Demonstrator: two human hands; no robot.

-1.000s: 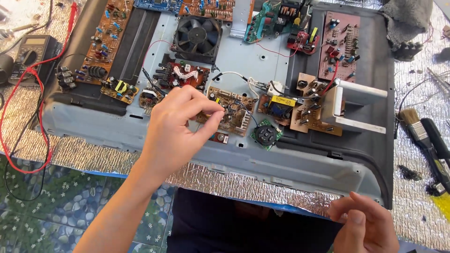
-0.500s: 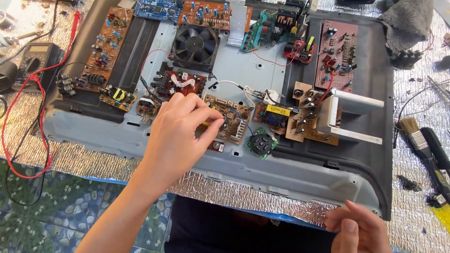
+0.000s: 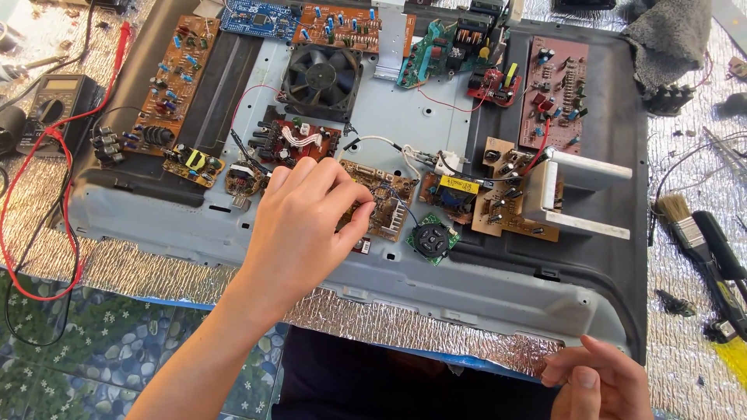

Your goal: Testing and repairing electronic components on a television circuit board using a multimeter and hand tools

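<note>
Left hand (image 3: 299, 225) reaches over the metal chassis (image 3: 467, 288), fingers (image 3: 354, 204) curled close together, tips pinched down on the small brown circuit board (image 3: 387, 206) at centre; whether anything is held between the tips can't be told. That board lies flat on the chassis, just left of the board with the yellow-labelled transformer (image 3: 459, 187) and above the small green round-part board (image 3: 430, 241). Right hand (image 3: 595, 381) sits at the bottom right edge, fingers loosely bent, tips touching the foil sheet (image 3: 405, 323) under the chassis rim; nothing seen held. Black cooling fan (image 3: 320, 78) upper centre, long brown board (image 3: 173, 82) at left, blue board (image 3: 257, 17) top. Yellow multimeter (image 3: 50, 105) with red lead (image 3: 31, 233) far left. Paintbrush (image 3: 689, 229) on foil at right. White block (image 3: 576, 194) stands right of centre.
</note>
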